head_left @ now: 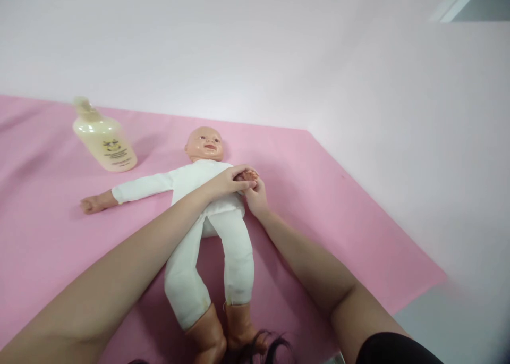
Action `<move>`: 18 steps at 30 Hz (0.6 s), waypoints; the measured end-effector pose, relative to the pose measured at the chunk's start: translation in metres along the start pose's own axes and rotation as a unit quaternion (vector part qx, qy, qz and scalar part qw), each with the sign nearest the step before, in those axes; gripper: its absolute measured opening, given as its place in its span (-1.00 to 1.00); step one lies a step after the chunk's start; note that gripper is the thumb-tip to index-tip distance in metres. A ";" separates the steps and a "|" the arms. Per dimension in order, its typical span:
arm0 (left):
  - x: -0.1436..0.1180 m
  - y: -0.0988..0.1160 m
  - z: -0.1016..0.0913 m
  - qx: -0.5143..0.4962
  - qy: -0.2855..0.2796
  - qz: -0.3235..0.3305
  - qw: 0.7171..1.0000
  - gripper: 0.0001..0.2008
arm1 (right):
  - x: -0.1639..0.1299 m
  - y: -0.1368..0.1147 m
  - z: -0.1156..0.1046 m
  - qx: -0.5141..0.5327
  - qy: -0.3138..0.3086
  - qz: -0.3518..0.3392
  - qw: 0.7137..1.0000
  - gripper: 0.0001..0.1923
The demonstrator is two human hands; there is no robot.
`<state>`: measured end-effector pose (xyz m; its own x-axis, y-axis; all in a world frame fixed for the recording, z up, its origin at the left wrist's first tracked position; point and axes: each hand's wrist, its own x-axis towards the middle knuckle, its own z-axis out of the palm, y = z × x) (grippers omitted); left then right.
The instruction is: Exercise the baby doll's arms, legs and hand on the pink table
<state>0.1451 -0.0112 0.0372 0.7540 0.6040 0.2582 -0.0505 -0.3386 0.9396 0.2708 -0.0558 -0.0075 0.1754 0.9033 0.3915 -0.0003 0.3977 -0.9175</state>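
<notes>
pink sheeting (48, 236) covered the worktop below a pale wall, and a baby doll (207, 204) lay face up at its middle. both hands met at the doll's far hand, the left hand (229, 182) folded over it from above, the right hand (257, 198) pinching it from below. a cream pump bottle (105, 138) lay well apart, toward the back left.

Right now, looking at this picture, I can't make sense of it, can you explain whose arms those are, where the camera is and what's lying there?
There is no machine here. The one picture comes from a camera worn on a person's head, looking forward and down, so the two bare arms coming in from the bottom are that person's own. A baby doll in white clothes lies on its back on a pink mat, one arm stretched out to the side. The left hand and the right hand meet at the doll's other hand, both closed around it. Behind the doll, a cream pump bottle stands on the mat, touched by nobody. Pale walls rise behind.
</notes>
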 end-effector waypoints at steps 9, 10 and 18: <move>0.001 0.001 0.001 0.021 0.016 0.003 1.000 -0.55 | -0.001 -0.006 0.002 -0.028 -0.012 0.017 0.999 -0.82; 0.001 0.002 0.001 0.018 0.020 0.007 1.000 -0.53 | -0.001 -0.006 0.002 -0.031 -0.009 0.027 0.999 -0.80; -0.001 0.001 0.003 -0.032 0.022 -0.011 0.999 -0.46 | -0.002 -0.008 0.002 -0.041 0.020 0.033 0.998 -0.76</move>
<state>0.1467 -0.0142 0.0372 0.7262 0.6420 0.2459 -0.0776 -0.2788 0.9572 0.2681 -0.0605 -0.0009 0.2161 0.9195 0.3284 0.0669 0.3217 -0.9445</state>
